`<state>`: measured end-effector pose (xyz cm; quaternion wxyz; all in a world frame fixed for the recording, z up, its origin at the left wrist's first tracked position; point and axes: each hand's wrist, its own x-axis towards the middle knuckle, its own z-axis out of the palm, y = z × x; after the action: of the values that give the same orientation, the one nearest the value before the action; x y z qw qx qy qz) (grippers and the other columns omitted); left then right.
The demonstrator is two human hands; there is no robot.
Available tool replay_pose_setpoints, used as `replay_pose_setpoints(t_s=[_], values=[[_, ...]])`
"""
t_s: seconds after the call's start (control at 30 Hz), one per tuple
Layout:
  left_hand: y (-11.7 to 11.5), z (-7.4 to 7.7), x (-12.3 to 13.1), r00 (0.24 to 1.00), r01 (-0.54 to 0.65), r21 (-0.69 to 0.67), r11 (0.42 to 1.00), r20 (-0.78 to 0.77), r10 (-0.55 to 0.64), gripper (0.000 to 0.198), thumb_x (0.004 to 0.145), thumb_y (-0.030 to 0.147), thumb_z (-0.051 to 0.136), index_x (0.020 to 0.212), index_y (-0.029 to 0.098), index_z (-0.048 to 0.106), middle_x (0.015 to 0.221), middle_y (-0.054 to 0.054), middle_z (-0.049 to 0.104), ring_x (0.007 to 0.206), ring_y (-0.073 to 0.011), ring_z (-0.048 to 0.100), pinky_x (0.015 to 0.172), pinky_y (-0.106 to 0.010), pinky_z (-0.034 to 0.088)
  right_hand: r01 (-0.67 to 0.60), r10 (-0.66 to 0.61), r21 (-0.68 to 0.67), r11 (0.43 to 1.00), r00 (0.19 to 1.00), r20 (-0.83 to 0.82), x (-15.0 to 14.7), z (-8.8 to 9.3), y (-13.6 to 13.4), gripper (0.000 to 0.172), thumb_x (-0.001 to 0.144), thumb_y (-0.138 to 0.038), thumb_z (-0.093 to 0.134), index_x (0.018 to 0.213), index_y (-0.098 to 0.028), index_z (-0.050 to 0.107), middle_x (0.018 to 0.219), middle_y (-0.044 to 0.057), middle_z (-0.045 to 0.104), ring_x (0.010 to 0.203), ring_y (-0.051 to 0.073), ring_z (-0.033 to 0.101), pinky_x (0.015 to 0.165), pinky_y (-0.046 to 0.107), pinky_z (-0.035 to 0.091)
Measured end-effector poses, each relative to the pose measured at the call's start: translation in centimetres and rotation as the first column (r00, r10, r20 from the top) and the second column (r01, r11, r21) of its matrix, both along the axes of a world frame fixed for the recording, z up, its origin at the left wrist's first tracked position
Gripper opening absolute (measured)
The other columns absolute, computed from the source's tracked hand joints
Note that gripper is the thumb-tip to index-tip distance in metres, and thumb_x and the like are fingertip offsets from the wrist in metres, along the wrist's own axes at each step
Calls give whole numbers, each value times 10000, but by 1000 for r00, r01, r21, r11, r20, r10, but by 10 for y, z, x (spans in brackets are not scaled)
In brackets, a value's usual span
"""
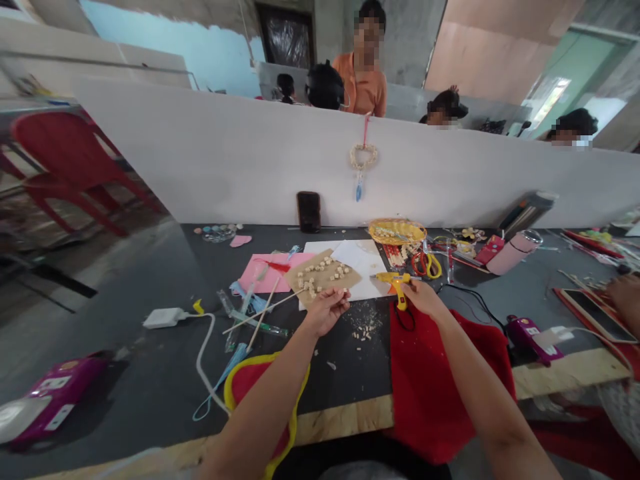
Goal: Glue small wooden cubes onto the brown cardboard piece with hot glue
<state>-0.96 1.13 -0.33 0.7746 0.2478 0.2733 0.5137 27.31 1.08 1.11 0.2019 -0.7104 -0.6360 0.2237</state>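
My left hand (326, 308) reaches to the near edge of a brown cardboard piece (323, 273) that carries several small pale shells; its fingers are curled and pinched at that edge. My right hand (419, 295) is wrapped round the handle of a yellow glue gun (395, 283), whose nozzle points left over white paper (357, 263). More loose shell bits (364, 327) lie on the dark table just below the cardboard. A red cloth (435, 380) lies under my right forearm.
Pink paper (265, 272), thin sticks (260, 312), a white charger with cable (165, 317), a yellow basket (397, 231), scissors (426, 264), a phone (309, 211) against the white partition and a pink bottle (513, 253) crowd the table. Other people sit behind the partition; another person's hand (625, 293) is at right.
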Motion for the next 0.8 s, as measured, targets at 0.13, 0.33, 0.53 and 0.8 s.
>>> replay_pose_setpoints(t_s=[0.13,0.33,0.53,0.8], values=[[0,0,0,1000,-18,4,1000,20,18,216,605,175,856,622,103,652,669,-53,671,552,-63,541,578,-202,496,-22,28,-48,999,991,127,-4,10,-6,316,921,-403,458,893,-158,656,829,87,713,787,222,674,657,267,416],[0,-1,-1,997,-53,-11,999,53,54,189,649,135,816,613,118,631,671,-35,660,545,-58,518,584,-214,488,2,13,-51,999,958,287,-8,22,-19,264,932,-337,478,943,-155,668,947,133,720,898,243,671,726,280,425],[0,-2,0,993,-71,-34,997,88,74,200,649,129,805,610,125,608,709,-24,653,564,-55,505,579,-205,460,-180,131,196,964,963,236,-28,28,-41,213,928,-267,508,1062,-179,648,1102,100,692,1003,208,646,852,291,466],[0,-1,1,994,-71,-36,997,85,74,202,627,130,817,602,128,616,695,-26,656,574,-60,513,589,-207,470,-568,553,169,805,823,131,-84,10,-57,149,876,-129,575,976,-177,673,997,72,689,965,186,642,853,303,486]])
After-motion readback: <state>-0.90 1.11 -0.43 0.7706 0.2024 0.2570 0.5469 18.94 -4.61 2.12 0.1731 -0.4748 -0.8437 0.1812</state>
